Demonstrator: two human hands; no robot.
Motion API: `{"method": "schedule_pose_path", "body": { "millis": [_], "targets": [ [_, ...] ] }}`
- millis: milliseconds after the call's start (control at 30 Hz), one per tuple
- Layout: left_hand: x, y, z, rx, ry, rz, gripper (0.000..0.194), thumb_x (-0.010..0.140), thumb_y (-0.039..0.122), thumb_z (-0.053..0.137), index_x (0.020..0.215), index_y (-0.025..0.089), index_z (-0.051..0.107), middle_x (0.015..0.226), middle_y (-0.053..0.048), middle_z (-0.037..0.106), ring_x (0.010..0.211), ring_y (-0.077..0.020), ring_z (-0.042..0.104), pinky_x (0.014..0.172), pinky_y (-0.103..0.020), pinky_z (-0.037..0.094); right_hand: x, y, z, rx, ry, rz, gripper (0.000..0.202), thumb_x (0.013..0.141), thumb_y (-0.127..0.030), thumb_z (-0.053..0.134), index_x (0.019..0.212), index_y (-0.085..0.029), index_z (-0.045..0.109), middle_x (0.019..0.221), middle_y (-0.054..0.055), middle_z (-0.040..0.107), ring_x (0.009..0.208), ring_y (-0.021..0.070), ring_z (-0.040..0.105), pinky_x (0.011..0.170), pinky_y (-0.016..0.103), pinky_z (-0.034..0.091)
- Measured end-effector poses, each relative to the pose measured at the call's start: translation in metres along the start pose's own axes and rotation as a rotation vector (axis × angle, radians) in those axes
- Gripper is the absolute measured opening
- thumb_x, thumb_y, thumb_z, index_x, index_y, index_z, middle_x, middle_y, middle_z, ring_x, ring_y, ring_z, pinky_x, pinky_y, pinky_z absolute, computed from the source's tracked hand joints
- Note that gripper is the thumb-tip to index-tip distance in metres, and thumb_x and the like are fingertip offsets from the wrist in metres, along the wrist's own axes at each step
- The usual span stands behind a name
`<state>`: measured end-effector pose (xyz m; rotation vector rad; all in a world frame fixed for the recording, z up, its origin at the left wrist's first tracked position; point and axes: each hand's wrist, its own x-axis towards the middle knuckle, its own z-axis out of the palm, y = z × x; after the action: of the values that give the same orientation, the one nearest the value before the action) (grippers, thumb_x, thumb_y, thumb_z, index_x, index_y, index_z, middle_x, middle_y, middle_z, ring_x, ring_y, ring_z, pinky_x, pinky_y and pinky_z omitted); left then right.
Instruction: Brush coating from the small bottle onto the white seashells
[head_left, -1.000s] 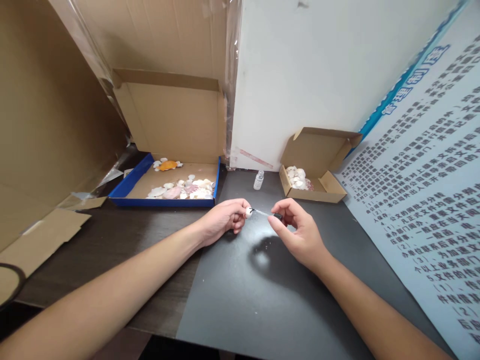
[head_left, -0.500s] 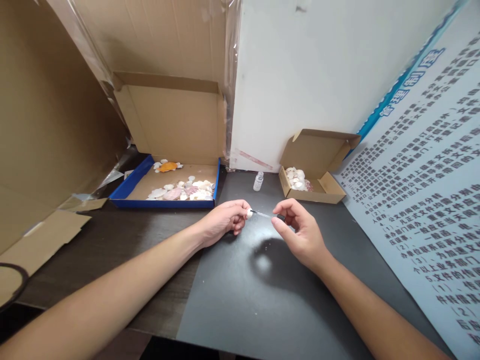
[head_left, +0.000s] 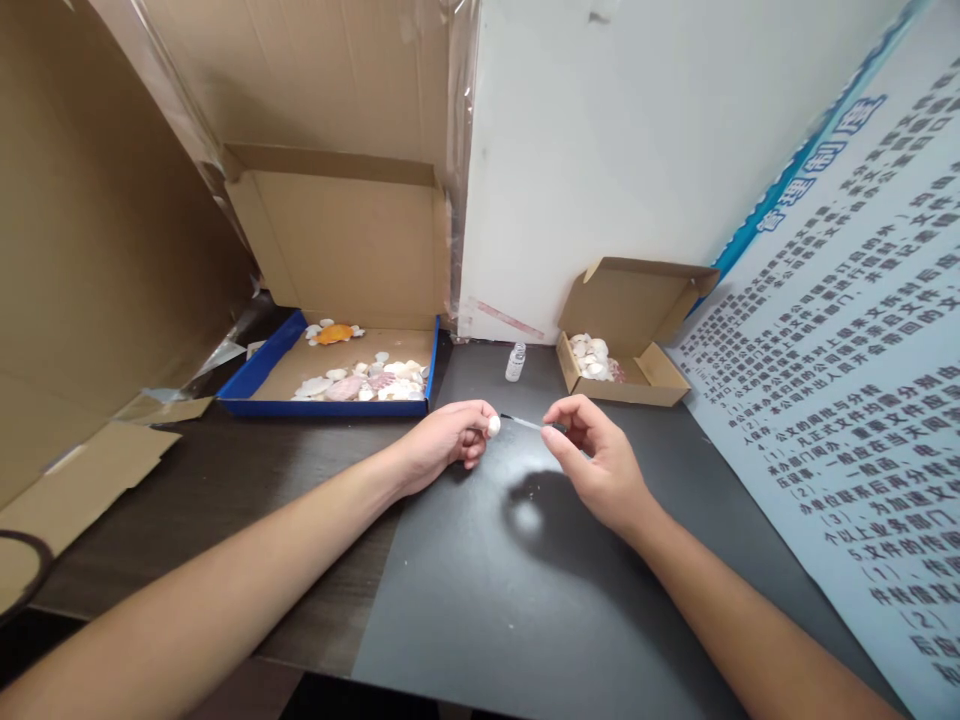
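With the left hand pinching a small white shell above the tabletop and the right hand gripping the dark cap of a slim brush, an unsteady wrist could smear the tip onto the nearby fingertips or knock the shell loose.

head (worn) | faces forward, down | both hands mid-view | single view

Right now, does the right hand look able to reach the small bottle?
Probably yes: the small bottle stands ahead of the right hand, and nothing on the grey surface blocks the way. Its fingers hold a brush, though, so grasping could be awkward.
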<state>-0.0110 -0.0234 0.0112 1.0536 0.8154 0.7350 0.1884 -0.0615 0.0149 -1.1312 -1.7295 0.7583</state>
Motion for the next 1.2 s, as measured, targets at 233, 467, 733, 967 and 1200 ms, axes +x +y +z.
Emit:
{"method": "schedule_pose_path", "body": {
  "millis": [233,467,733,967,1200],
  "targets": [
    [0.0007,0.0009,-0.0003,-0.072,0.008,0.002,0.005,0.076,0.022,0.053,0.074,0.017,0.051,0.061,0.004,0.045,0.048,-0.0084,0.037,0.047,-0.022,0.03,0.0006,0.002,0.0017,-0.119,-0.097,0.046,0.011,0.091,-0.031,0.053,0.087,-0.021,0.054,0.061,-0.005,0.043,0.055,0.0122,0.041,0.053,0.025,0.035],
    [0.0005,0.0008,-0.0006,-0.066,0.02,0.004,0.002,0.072,0.017,0.054,0.072,0.018,0.052,0.054,0.005,0.04,0.047,-0.0093,0.037,0.047,-0.021,0.03,0.0012,0.0022,0.0007,-0.084,-0.113,0.051,0.014,0.092,-0.033,0.051,0.087,-0.021,0.055,0.065,-0.004,0.047,0.056,0.0128,0.044,0.055,0.025,0.037],
    [0.0007,-0.0005,-0.0025,-0.078,0.013,0.062,0.005,0.075,0.017,0.057,0.074,0.018,0.052,0.056,0.004,0.042,0.048,-0.0086,0.038,0.048,-0.021,0.03,0.0012,0.0003,0.0008,-0.087,-0.08,0.041,0.013,0.092,-0.032,0.051,0.087,-0.02,0.056,0.063,-0.004,0.047,0.055,0.0126,0.045,0.055,0.025,0.038],
    [-0.0003,0.0005,-0.001,-0.084,0.008,0.072,0.008,0.076,0.02,0.06,0.074,0.018,0.053,0.055,0.005,0.04,0.049,-0.0083,0.037,0.049,-0.021,0.03,0.0016,0.001,0.0008,-0.127,0.019,0.035,0.013,0.09,-0.032,0.055,0.086,-0.02,0.056,0.059,-0.005,0.044,0.053,0.012,0.042,0.052,0.024,0.036],
    [-0.0005,0.0018,0.0005,-0.099,0.014,0.061,0.008,0.076,0.021,0.061,0.078,0.018,0.054,0.059,0.006,0.041,0.048,-0.007,0.037,0.048,-0.021,0.029,0.002,0.002,0.0016,-0.144,-0.047,0.049,0.016,0.092,-0.035,0.052,0.089,-0.021,0.06,0.06,-0.004,0.048,0.054,0.0132,0.045,0.053,0.025,0.036]
  ]
}}
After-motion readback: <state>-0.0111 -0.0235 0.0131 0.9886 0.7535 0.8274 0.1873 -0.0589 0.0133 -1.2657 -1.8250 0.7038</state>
